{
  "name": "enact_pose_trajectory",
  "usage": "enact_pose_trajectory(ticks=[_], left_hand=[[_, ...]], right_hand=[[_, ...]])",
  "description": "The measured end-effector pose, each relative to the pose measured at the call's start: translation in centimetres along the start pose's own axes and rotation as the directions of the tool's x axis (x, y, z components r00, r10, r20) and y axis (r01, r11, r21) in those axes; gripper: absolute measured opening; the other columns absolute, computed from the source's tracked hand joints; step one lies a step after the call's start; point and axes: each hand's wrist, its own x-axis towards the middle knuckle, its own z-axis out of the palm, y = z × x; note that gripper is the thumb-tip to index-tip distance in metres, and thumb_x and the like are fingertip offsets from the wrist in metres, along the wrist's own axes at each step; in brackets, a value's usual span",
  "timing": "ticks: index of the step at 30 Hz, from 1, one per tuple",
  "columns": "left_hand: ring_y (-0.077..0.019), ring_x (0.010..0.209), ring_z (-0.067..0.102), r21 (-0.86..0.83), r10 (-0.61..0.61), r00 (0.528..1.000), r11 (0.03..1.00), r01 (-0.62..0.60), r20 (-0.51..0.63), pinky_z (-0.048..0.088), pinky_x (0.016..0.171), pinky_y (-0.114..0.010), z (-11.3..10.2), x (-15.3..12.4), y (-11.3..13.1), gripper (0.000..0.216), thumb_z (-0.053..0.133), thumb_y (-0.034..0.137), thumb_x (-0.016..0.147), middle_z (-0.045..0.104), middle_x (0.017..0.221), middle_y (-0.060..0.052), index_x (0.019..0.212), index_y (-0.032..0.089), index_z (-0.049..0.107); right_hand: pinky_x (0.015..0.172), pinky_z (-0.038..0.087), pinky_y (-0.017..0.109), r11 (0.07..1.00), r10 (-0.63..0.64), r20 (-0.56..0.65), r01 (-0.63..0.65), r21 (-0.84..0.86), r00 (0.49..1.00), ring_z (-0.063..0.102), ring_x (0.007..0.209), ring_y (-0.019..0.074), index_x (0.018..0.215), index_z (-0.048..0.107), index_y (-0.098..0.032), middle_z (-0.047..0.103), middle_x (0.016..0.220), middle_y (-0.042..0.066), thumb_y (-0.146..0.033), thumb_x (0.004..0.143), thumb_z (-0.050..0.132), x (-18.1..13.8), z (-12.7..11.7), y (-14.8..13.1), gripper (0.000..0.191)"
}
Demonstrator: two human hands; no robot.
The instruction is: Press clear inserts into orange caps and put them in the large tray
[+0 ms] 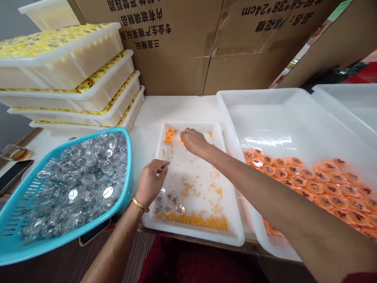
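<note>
A shallow white tray (232, 220) lies in front of me with loose yellow-orange beads (194, 220) scattered in it and a few clear caps (169, 202) near its front left. My right hand (194, 141) reaches to the tray's far end, fingers closed on a small orange piece (182, 139), next to two orange cups (169, 135). My left hand (151, 181) hovers over the tray's left rim with fingers curled in a pinch; what it holds, if anything, is hidden. A gold bracelet (140, 204) sits on that wrist.
A turquoise basket (17, 247) full of clear caps stands at left. A large white bin (294, 114) at right holds several filled orange cups (309, 181). Stacked white trays (97, 90) of yellow pieces sit back left. Cardboard boxes (182, 47) wall the back. A phone (11, 173) lies far left.
</note>
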Motion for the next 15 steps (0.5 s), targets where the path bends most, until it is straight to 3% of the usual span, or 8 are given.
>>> enact_pose_trajectory(ticks=[4,8,11,15], left_hand=[[-0.0144,0.074,0.065,-0.102,-0.068,0.998,0.992,0.069,0.013,0.056,0.069,-0.028,0.6,-0.6,0.2,0.023,0.053,0.022,0.084,0.069,0.092,-0.007,0.097,0.016,0.07],[-0.0147,0.074,0.065,-0.301,-0.155,0.987,0.939,0.163,0.05,0.058,0.066,-0.029,2.8,-0.7,1.0,0.026,0.057,0.022,0.08,0.066,0.092,-0.007,0.102,0.015,0.068],[-0.0147,0.076,0.065,-0.435,-0.17,0.982,0.88,0.19,0.086,0.059,0.067,-0.029,4.4,-0.9,2.0,0.027,0.059,0.024,0.08,0.066,0.091,-0.007,0.104,0.014,0.066],[-0.0145,0.075,0.067,-0.527,-0.171,0.979,0.825,0.203,0.111,0.058,0.07,-0.029,5.1,-1.3,3.0,0.027,0.059,0.027,0.082,0.066,0.086,-0.005,0.104,0.014,0.063]], right_hand=[[0.076,0.045,0.028,0.996,-0.058,0.01,0.057,0.067,0.998,0.061,0.086,0.0199,0.11,0.063,-0.019,0.058,0.105,0.009,-0.013,0.082,0.056,-5.4,0.1,-0.4,0.03],[0.076,0.048,0.026,0.933,-0.051,-0.118,0.089,0.348,0.992,0.061,0.078,0.0136,0.107,0.064,-0.021,0.056,0.101,0.005,-0.013,0.078,0.062,-9.9,0.8,-1.0,0.03],[0.075,0.051,0.027,0.857,-0.024,-0.212,0.129,0.499,0.977,0.06,0.076,0.0121,0.101,0.064,-0.022,0.054,0.099,0.003,-0.012,0.078,0.062,-11.9,1.0,-1.2,0.026],[0.074,0.053,0.029,0.764,0.036,-0.243,0.13,0.632,0.969,0.06,0.079,0.0134,0.096,0.062,-0.022,0.054,0.1,0.004,-0.016,0.079,0.062,-13.6,0.8,-1.2,0.018]])
